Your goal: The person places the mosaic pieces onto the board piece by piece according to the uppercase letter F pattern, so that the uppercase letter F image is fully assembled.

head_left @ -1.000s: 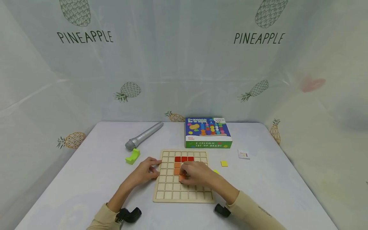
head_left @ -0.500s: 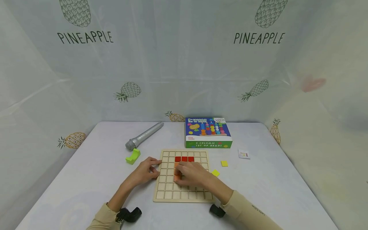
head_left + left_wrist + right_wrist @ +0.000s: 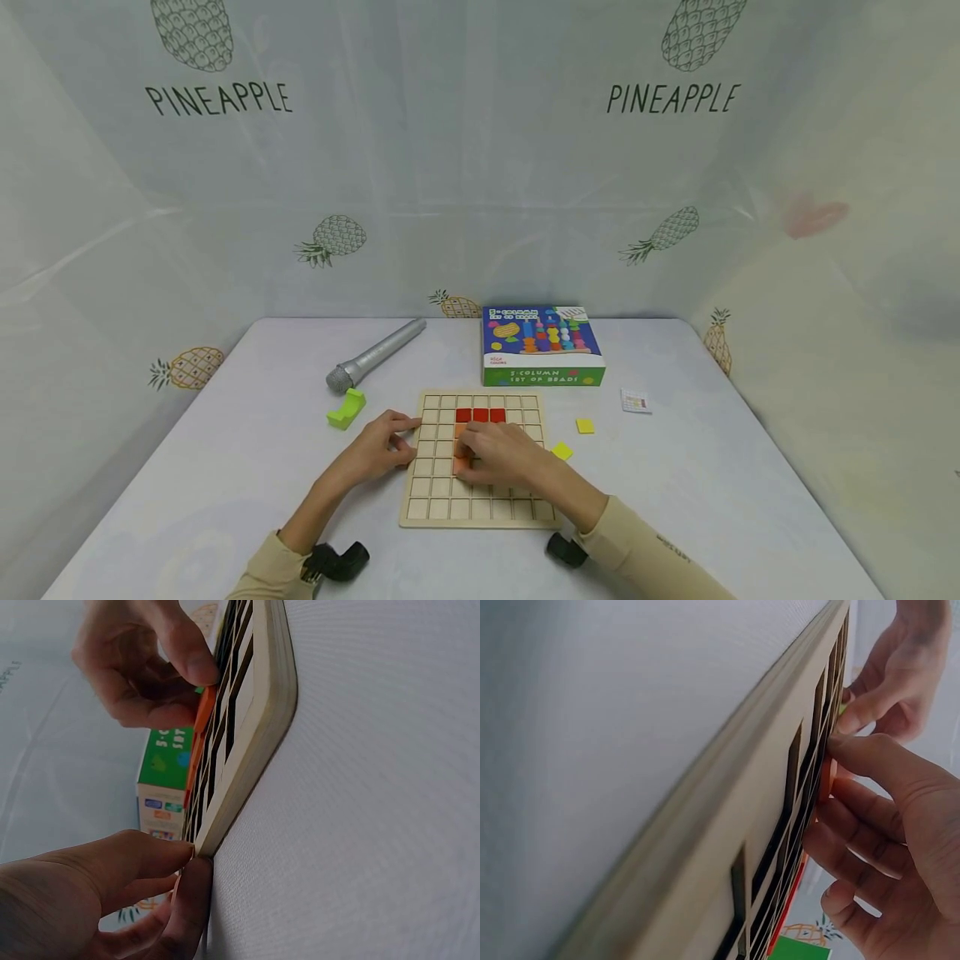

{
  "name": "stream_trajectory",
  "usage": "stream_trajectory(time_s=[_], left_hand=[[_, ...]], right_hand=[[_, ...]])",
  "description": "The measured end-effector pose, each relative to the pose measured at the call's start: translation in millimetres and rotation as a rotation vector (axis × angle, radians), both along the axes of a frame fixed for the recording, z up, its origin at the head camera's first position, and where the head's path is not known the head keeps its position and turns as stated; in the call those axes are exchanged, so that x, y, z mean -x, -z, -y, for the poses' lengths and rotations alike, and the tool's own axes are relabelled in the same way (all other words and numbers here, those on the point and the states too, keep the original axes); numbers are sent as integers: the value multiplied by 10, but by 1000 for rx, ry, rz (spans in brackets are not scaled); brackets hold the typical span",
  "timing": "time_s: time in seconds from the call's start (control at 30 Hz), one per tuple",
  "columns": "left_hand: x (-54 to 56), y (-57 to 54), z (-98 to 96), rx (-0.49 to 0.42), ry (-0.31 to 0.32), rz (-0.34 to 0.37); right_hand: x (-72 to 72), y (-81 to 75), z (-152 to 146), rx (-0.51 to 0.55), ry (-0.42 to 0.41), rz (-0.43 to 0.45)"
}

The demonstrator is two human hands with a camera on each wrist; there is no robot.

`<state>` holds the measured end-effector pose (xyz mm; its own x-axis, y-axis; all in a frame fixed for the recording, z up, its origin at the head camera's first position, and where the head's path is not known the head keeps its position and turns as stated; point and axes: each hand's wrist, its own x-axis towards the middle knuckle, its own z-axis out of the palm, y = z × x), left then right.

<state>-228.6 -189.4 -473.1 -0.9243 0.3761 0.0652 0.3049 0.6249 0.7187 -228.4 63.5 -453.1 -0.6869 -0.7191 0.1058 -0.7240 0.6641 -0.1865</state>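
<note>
Two hands at a wooden grid board (image 3: 438, 510) on the bench (image 3: 225, 475). My right hand (image 3: 498, 454), over the grid, has thumb and fingers drawn nearly together, pinching an orange tile (image 3: 204, 710) at the board's surface, in line below a column of orange; whether it is seated in its cell I cannot tell. My left hand (image 3: 378, 447) is partly spread, thumb and index finger set apart against the board's left edge, gripping nothing; the pinched tile lies to its right, across two columns of cells. Red tiles (image 3: 481, 415) form a row just beyond my right hand; a yellow tile (image 3: 562, 451) lies beside the wrist.
</note>
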Motion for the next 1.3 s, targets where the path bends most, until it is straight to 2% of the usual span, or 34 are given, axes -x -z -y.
stream_trajectory(time_s=[0.23, 0.47, 0.73, 1.03, 1.23, 1.3], left_hand=[[-5, -7, 1, -12, 3, 11], [-13, 18, -3, -12, 4, 7], [-6, 20, 14, -17, -5, 19], [30, 3, 22, -1, 3, 13], [37, 10, 20, -8, 10, 11], [33, 16, 20, -10, 13, 12]], right_hand=[[-7, -18, -6, -11, 5, 3], [-5, -98, -154, 15, 38, 57], [-54, -169, -709, 110, 65, 114], [-234, -150, -1439, 79, 164, 147], [-396, -123, -1744, 59, 223, 211], [-447, -103, -1808, 67, 215, 225]])
